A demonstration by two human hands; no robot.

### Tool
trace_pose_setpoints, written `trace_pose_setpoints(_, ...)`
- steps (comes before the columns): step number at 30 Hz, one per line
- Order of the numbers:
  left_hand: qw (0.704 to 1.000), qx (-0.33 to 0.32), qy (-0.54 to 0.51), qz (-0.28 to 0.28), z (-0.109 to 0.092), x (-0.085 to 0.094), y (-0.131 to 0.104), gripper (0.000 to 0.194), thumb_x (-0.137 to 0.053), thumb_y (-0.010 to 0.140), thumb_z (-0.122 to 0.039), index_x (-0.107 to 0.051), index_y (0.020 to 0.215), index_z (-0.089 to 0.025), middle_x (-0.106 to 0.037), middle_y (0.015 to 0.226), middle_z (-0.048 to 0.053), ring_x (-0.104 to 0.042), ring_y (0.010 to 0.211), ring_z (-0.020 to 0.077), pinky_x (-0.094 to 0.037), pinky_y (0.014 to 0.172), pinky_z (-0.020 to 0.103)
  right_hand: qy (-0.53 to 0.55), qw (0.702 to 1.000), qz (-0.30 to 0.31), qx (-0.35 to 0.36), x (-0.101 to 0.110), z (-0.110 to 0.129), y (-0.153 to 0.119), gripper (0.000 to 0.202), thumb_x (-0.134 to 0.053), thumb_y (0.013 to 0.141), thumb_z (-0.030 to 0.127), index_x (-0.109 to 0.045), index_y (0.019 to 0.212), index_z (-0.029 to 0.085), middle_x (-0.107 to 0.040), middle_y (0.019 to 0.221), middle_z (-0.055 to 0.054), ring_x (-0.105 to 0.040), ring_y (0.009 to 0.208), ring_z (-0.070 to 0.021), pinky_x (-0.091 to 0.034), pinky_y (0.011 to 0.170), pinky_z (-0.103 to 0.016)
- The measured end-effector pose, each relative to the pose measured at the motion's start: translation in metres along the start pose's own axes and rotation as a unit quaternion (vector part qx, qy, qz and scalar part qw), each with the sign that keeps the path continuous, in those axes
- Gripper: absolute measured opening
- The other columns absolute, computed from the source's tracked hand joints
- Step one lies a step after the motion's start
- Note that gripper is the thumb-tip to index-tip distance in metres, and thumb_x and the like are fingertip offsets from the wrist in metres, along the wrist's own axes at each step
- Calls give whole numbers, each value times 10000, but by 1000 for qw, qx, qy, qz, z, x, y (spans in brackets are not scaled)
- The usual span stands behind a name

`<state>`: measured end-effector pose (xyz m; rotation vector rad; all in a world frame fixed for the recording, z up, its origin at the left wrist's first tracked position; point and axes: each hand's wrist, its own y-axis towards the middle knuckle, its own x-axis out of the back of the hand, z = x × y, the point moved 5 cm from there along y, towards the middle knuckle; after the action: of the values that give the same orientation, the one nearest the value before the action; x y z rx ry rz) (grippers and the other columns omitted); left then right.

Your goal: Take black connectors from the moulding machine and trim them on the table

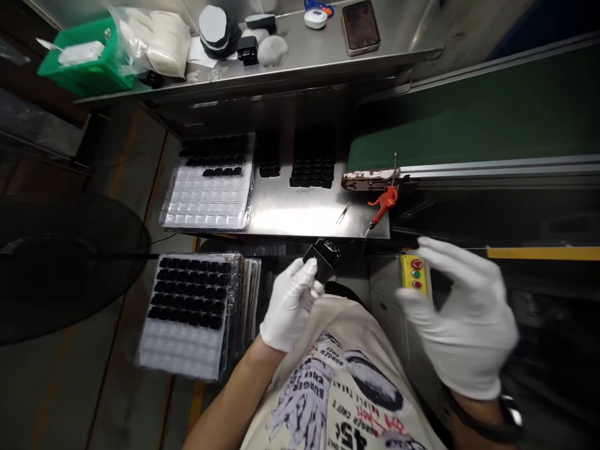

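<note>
My left hand, in a white glove, pinches a small black plastic part just in front of my shirt, below the edge of the steel table. Its exact kind is not clear. My gloved right hand is raised at the right, thumb and fingers spread, with nothing between them. Behind it shows a yellow control box with red and green buttons. On the table stand rows of black parts, a clear tray partly filled with black parts, and a pair of tweezers.
An orange air blow gun hangs by the end of the green conveyor belt. At lower left is a stack of trays, beside a dark round fan. The upper shelf bears a green bin and a phone.
</note>
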<state>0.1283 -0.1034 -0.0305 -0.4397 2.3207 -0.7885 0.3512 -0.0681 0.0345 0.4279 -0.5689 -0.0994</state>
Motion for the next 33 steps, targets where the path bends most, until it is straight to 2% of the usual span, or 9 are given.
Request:
trace_pose_setpoints(2,977,-78,189,-56,-14,8,3,366,-945,878,-459,-706,821,-188,-665,710,-31,-622,640,85,-507,610,190,-111,983,96,109,-19,18,4,570,-858,980,407,-660,1513,358,-638,1573,-88,-623,1458,-374,-552,1220,-602)
trace_pose_setpoints(5,896,-173,402,-73,-36,9,1,256,-896,910,-427,-781,883,-199,-778,812,-6,-693,723,124,-546,680,238,-190,942,200,188,-61,36,8,665,-787,1023,347,-547,1641,300,-545,1700,-113,-502,1585,-370,-462,1312,-614)
trace_pose_setpoints(8,847,-218,484,-47,-55,13,-3,188,-862,923,-376,-789,872,-211,-788,782,-23,-705,683,130,-553,664,259,-213,909,273,233,-108,52,13,568,-669,1046,190,-576,1607,194,-596,1668,-135,-513,1580,-342,-414,1331,-621)
trace_pose_setpoints(11,825,-257,502,-42,-83,28,-10,114,-853,917,-308,-798,882,-215,-792,772,-29,-704,649,126,-574,667,266,-193,898,300,256,-140,72,22,484,-631,998,82,-682,1474,157,-720,1515,-139,-582,1524,-337,-410,1321,-626)
trace_pose_setpoints(13,846,-260,464,-25,-106,43,-18,89,-838,942,-303,-819,911,-222,-819,827,-19,-742,702,137,-613,707,267,-147,918,283,236,-151,87,31,425,-706,983,154,-725,1406,184,-762,1432,-133,-610,1497,-353,-414,1320,-637)
trace_pose_setpoints(16,909,-222,353,-14,-142,72,-29,175,-752,1038,-364,-843,961,-236,-839,873,-5,-766,721,138,-649,696,256,-40,951,276,135,-164,107,41,437,-864,927,349,-750,1340,261,-765,1404,-104,-632,1473,-359,-481,1287,-630)
trace_pose_setpoints(22,958,-118,256,-60,-185,123,-25,283,-768,1026,-384,-841,803,-225,-806,757,10,-762,657,142,-657,628,225,108,924,365,-32,-214,134,38,539,-977,815,490,-777,1279,304,-749,1440,-73,-628,1485,-352,-556,1235,-609)
trace_pose_setpoints(28,970,-69,213,-91,-208,156,-2,264,-802,948,-294,-823,694,-222,-778,680,31,-751,592,171,-650,549,246,92,920,375,-66,-260,152,33,575,-997,783,421,-768,1294,291,-745,1445,-86,-614,1502,-370,-549,1242,-629)
trace_pose_setpoints(33,966,-38,246,-73,-226,176,10,298,-782,914,-238,-800,617,-229,-722,592,20,-692,510,157,-613,496,251,89,912,390,-94,-281,162,28,592,-1003,772,377,-769,1308,289,-724,1483,-82,-601,1520,-364,-546,1257,-598)
